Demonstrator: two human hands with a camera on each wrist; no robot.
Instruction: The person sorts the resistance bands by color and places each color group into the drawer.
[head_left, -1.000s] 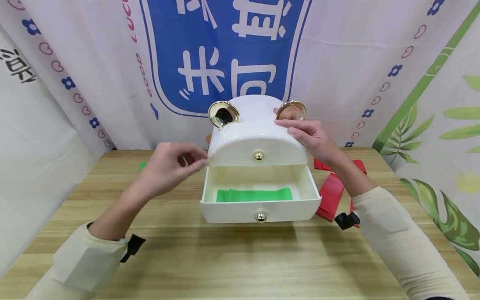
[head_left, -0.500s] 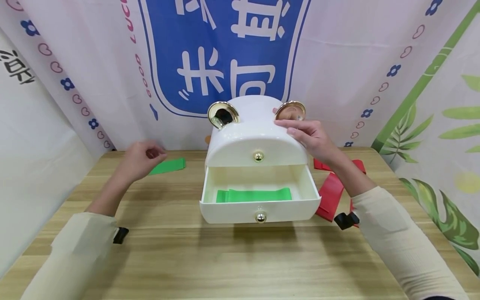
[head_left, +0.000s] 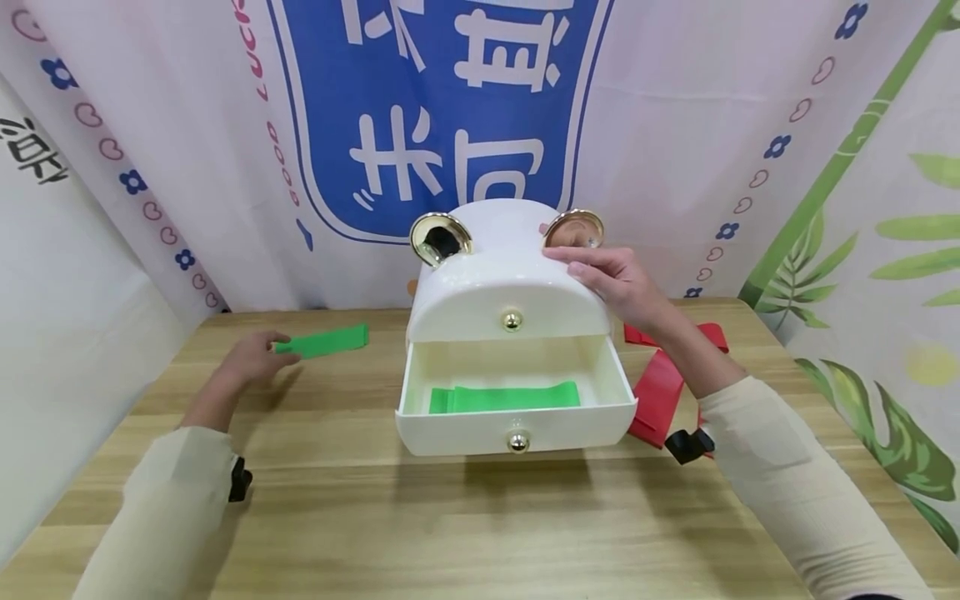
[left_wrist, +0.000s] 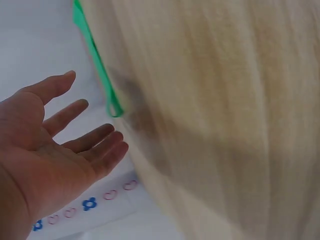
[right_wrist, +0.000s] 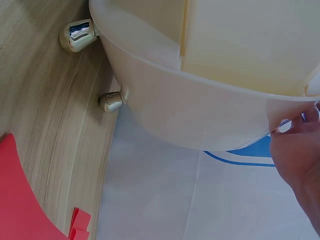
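Observation:
A folded green strip (head_left: pixel 326 342) lies on the table at the left. My left hand (head_left: pixel 251 358) is at its near end; in the left wrist view the fingers of the left hand (left_wrist: pixel 60 150) are spread, a short way from the strip's looped end. A white drawer box (head_left: pixel 495 304) with gold-rimmed ears stands at the table's back. Its lower drawer (head_left: pixel 450 435) is pulled out, with another green strip (head_left: pixel 517 397) inside. My right hand (head_left: pixel 626 287) rests on the box's top beside the right ear (head_left: pixel 577 227), fingers extended.
Several red strips (head_left: pixel 658 396) lie on the wooden table (head_left: pixel 337 517), right of the box. In the right wrist view, gold feet (right_wrist: pixel 111 101) show under the box. A printed curtain (head_left: pixel 660 150) hangs directly behind.
My left hand has moved left from beside the box, then down to the green strip on the table, uncovering most of it. The right hand has kept its place on the box.

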